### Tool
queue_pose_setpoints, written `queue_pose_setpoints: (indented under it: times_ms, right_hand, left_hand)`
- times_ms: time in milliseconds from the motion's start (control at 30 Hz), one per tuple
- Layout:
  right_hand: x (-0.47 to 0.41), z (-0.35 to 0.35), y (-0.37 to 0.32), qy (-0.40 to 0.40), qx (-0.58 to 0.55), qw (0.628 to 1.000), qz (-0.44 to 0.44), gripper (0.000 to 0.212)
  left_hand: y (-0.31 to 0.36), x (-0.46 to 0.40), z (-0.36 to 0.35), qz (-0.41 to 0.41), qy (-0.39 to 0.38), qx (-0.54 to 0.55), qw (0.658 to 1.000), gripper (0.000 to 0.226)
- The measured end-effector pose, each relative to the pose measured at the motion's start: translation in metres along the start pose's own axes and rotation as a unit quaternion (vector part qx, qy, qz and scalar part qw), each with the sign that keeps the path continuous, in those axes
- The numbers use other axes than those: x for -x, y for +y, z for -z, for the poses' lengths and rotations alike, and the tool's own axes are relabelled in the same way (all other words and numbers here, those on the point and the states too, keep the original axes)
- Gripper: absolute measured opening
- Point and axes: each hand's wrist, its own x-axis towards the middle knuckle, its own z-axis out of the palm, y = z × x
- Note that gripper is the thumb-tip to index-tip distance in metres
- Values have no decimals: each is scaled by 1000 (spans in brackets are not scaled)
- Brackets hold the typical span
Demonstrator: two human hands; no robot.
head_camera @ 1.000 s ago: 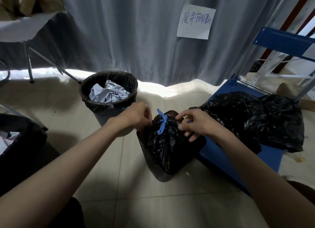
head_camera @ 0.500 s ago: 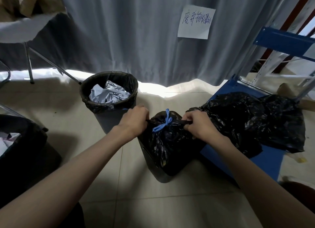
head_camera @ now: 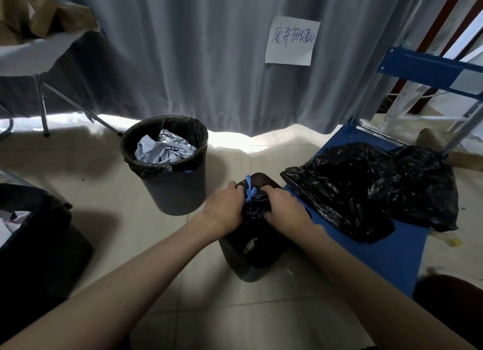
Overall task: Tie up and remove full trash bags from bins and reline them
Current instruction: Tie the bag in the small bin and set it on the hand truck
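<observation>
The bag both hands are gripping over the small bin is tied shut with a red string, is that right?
Not quite. The string is blue, not red, as the head view shows. The rest holds: the left hand and the right hand both grip the black bag just below its tied neck, over the small bin.

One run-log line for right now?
left hand: grips tied bag | right hand: grips it | blue drawstring: knotted | bag: in bin
</observation>
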Motion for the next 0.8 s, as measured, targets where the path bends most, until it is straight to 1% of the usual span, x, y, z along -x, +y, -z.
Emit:
queue_pose_setpoints:
  times_ms: [33,67,133,233,367,533,633,733,800]
  right_hand:
    - [2,-2,-3,32,-9,999,-1,33]
    - [3,-1,-7,51,-18,999,-2,26]
    - [2,6,-10,64,-27,997,-19,25]
    - [2,23,-16,105,-38,993,-31,21]
    - [1,48,-28,146,-58,987,-34,30]
    - [2,91,-44,154,-97,982,-41,20]
    - [0,118,-55,168,-107,979,-45,24]
    - [-4,145,-65,204,-147,967,-44,26]
    - [-8,162,-70,227,-168,959,-36,25]
  left_hand:
    - [0,0,0,1,14,5,1000,26]
    - [-2,0,2,2,24,16,1000,22]
    - [-4,-4,8,2,36,43,998,18]
    - [-2,-10,23,-1,76,65,995,18]
    - [3,-11,50,2,120,77,990,23]
    - [8,-9,93,-5,174,86,981,24]
    - [13,-7,124,-11,210,73,975,22]
    - [18,-9,156,-26,247,81,965,17]
    - [21,-12,177,-26,266,77,961,18]
